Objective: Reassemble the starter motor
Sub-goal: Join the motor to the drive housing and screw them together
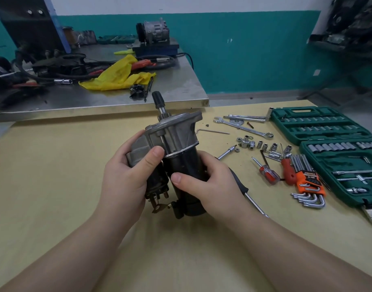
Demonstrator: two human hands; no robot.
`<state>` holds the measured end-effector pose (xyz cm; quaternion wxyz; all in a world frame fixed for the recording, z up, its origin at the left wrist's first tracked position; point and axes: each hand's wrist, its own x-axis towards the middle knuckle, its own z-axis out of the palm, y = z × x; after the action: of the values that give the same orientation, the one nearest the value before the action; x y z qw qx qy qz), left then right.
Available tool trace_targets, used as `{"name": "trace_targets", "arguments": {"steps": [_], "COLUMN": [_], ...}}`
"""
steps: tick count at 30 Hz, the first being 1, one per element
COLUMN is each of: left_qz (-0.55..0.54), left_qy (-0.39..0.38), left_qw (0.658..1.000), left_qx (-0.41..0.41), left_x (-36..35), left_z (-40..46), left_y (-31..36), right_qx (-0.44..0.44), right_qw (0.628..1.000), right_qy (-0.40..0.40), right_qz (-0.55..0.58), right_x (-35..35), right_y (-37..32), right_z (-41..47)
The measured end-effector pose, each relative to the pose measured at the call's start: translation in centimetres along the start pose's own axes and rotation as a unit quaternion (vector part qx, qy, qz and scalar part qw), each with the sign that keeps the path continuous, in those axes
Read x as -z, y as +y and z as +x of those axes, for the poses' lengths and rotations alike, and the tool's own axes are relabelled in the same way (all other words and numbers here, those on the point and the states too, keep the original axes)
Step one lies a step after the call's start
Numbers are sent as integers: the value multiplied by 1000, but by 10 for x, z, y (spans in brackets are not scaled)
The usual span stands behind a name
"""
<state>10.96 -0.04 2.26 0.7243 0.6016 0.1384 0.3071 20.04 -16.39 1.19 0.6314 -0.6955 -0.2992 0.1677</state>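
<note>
Grey housing and black body of the motor (176,157) are already mated, held upright above the table (54,186) by left hand (126,175) and right hand (204,182), though fasteners seemingly remain unfitted.

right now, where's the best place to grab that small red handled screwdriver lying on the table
Grip the small red-handled screwdriver by its clear red handle, coming from above with fingers across its width. The handle is the thickest part. It lies flat, with its thin shaft pointing away toward the loose sockets. The near side is freer; another red handle lies close on the right.
</note>
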Motion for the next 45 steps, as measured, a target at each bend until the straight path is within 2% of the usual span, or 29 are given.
{"name": "trace_targets", "arguments": {"steps": [18, 35, 40, 45], "left_qz": [-21, 26, 26, 72], "left_qy": [14, 19, 24, 24], "left_qw": [1000, 999, 999, 996], "left_qx": [11, -8, -11, -46], "left_x": [-3, -6, -7, -9], "left_z": [2, -4, -7, -11], "left_y": [-3, 5, 6, 7], "right_qx": [11, -32, -15, 12], "right_qw": [999, 998, 999, 998], "right_qy": [45, -2, 2, 10], "right_qz": [-17, 47, 44, 54], "right_x": [-5, 1, -1, -2], "right_y": [6, 7, 9, 11], "right_z": [-1, -2, -4, -7]}}
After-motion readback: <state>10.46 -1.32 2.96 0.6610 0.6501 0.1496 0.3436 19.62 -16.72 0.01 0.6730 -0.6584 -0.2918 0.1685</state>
